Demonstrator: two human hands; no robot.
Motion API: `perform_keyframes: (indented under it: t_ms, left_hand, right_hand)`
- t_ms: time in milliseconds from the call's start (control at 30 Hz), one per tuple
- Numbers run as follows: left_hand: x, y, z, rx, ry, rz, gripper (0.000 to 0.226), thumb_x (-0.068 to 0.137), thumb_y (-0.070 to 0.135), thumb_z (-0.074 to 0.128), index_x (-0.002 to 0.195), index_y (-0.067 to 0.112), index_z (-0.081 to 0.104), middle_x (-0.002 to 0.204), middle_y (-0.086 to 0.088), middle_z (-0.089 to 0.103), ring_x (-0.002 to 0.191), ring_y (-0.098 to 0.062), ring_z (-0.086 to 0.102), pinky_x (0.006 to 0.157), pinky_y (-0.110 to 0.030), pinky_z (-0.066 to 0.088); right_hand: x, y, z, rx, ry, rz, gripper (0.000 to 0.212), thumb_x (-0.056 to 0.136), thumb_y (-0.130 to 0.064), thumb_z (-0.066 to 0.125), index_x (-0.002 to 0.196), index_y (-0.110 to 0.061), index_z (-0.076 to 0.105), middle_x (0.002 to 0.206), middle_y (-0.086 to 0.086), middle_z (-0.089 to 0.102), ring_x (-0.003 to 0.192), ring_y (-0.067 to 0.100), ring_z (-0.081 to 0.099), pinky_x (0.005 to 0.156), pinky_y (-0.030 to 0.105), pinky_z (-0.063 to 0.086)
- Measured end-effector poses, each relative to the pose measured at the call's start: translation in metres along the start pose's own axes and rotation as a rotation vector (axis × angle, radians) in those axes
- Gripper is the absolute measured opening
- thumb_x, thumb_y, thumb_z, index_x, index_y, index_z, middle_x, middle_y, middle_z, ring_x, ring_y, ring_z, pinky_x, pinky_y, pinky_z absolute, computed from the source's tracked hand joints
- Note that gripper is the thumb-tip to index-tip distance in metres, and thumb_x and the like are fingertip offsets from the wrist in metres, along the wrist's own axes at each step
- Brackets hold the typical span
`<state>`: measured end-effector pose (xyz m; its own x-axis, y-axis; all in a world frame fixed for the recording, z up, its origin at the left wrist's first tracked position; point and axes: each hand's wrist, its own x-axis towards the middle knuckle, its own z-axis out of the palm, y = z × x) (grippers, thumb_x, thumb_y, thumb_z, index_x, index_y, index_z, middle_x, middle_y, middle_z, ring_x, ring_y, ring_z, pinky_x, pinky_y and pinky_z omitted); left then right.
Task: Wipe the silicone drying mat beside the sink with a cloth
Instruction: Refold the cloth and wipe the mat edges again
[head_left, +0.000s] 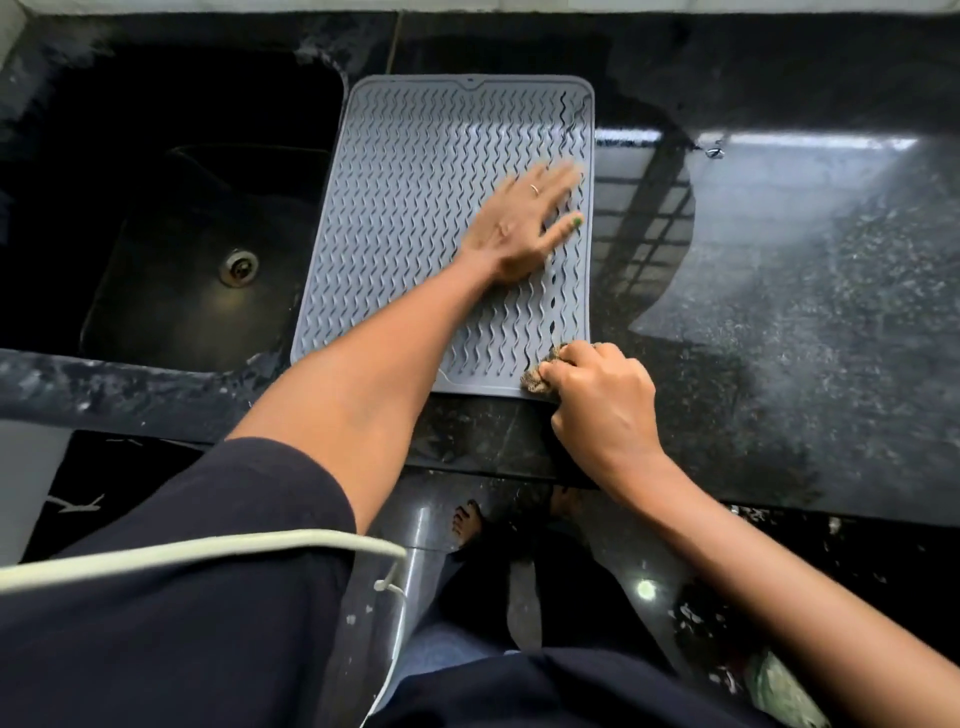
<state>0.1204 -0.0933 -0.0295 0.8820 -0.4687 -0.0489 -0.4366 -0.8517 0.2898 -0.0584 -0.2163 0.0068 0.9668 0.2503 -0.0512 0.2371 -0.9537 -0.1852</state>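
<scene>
Head view looks down on a grey rectangular silicone drying mat (415, 218) with raised wavy ridges, lying flat on a polished black speckled stone worktop (779, 270). To the mat's left, almost touching its long edge, a dark sunken sink basin (156, 291) holds nothing that can be made out except its round metal drain (238, 267). The mat's rim runs unbroken around rounded corners, with a small notch in the middle of its far edge; its surface looks evenly grey, and the ridges along its right side cast darker shadows.

On the mat's right half the left hand (519, 223) lies palm down, its fingers (563, 228) spread apart and flat on the ridges, a ring on one of them and green polish on the thumbnail. At the mat's near right corner the right hand (597, 405) has its fingers (561, 371) curled tight around a bunched brownish cloth (540, 376), which presses on the mat's edge. Dark sleeves cover the upper arms, nearer the camera than the mat.
</scene>
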Motion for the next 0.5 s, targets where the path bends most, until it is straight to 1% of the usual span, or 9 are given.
perform_keyframes:
  t_ms: [67,100,167,233,300,333,400,433,500]
  left_hand:
    - [-0.010,0.009,0.007,0.075,-0.060,0.139,0.053,0.101,0.044,0.028,0.151,0.027,0.020,0.161,-0.001,0.016,0.149,-0.023,0.013,0.120,-0.043,0.006]
    - [-0.013,0.010,0.013,0.103,-0.082,0.153,0.053,0.101,0.045,0.027,0.151,0.030,0.019,0.161,0.001,0.014,0.149,-0.022,0.011,0.120,-0.042,0.005]
    - [-0.013,0.008,0.018,0.117,-0.080,0.136,0.053,0.101,0.046,0.026,0.152,0.033,0.016,0.162,0.004,0.011,0.149,-0.021,0.009,0.120,-0.041,0.004]
    - [-0.011,0.006,0.018,0.129,-0.073,0.118,0.053,0.101,0.047,0.025,0.151,0.035,0.015,0.162,0.005,0.010,0.150,-0.020,0.009,0.120,-0.041,0.005]
    - [-0.009,0.006,0.016,0.137,-0.075,0.115,0.053,0.101,0.048,0.025,0.151,0.035,0.015,0.162,0.006,0.010,0.150,-0.019,0.009,0.120,-0.040,0.006]
    - [-0.010,0.008,0.015,0.126,-0.080,0.119,0.053,0.101,0.048,0.025,0.151,0.035,0.016,0.162,0.005,0.011,0.149,-0.019,0.010,0.120,-0.040,0.007]
    - [-0.014,0.010,0.010,0.064,-0.051,0.140,0.052,0.101,0.046,0.028,0.151,0.032,0.022,0.160,0.001,0.019,0.148,-0.020,0.017,0.119,-0.038,0.014]
    - [-0.019,0.007,0.005,0.012,-0.006,0.143,0.051,0.101,0.044,0.031,0.149,0.030,0.026,0.158,-0.001,0.025,0.146,-0.020,0.024,0.117,-0.037,0.021]
    - [-0.031,-0.004,-0.007,-0.086,0.092,0.109,0.048,0.101,0.041,0.036,0.146,0.027,0.035,0.154,-0.004,0.034,0.141,-0.020,0.034,0.110,-0.033,0.030]
  right_hand:
    - [0.018,0.007,-0.006,0.001,-0.041,-0.017,0.023,0.069,-0.008,0.061,0.089,-0.013,0.071,0.093,0.008,0.066,0.087,0.035,0.059,0.067,0.037,0.046]
    - [0.023,0.009,-0.007,0.003,-0.032,-0.014,0.024,0.070,-0.010,0.060,0.091,-0.014,0.071,0.095,0.007,0.067,0.089,0.035,0.059,0.069,0.037,0.047]
    - [0.018,0.007,-0.003,-0.031,0.017,-0.039,0.023,0.073,-0.008,0.058,0.091,-0.013,0.070,0.095,0.007,0.067,0.086,0.035,0.059,0.068,0.039,0.048]
    - [0.000,0.001,0.005,-0.052,0.066,-0.073,0.023,0.068,-0.001,0.059,0.087,-0.010,0.070,0.090,0.009,0.068,0.077,0.034,0.059,0.060,0.037,0.047]
    - [-0.010,-0.005,0.003,-0.075,0.031,-0.091,0.023,0.061,0.001,0.064,0.080,-0.010,0.070,0.082,0.009,0.068,0.070,0.033,0.059,0.055,0.034,0.045]
    - [-0.008,-0.006,0.000,-0.102,-0.003,-0.102,0.022,0.059,0.000,0.065,0.078,-0.011,0.070,0.080,0.008,0.066,0.070,0.033,0.059,0.055,0.034,0.043]
    - [0.008,-0.005,-0.008,-0.105,-0.075,-0.094,0.020,0.067,-0.007,0.063,0.084,-0.013,0.071,0.087,0.007,0.064,0.080,0.034,0.059,0.061,0.034,0.042]
    - [0.018,-0.005,-0.013,-0.053,-0.124,-0.073,0.019,0.072,-0.013,0.062,0.088,-0.017,0.072,0.092,0.005,0.065,0.087,0.034,0.060,0.065,0.034,0.044]
    - [0.033,-0.005,-0.024,0.130,-0.117,-0.027,0.021,0.076,-0.018,0.062,0.093,-0.023,0.073,0.096,0.003,0.067,0.094,0.034,0.061,0.070,0.034,0.047]
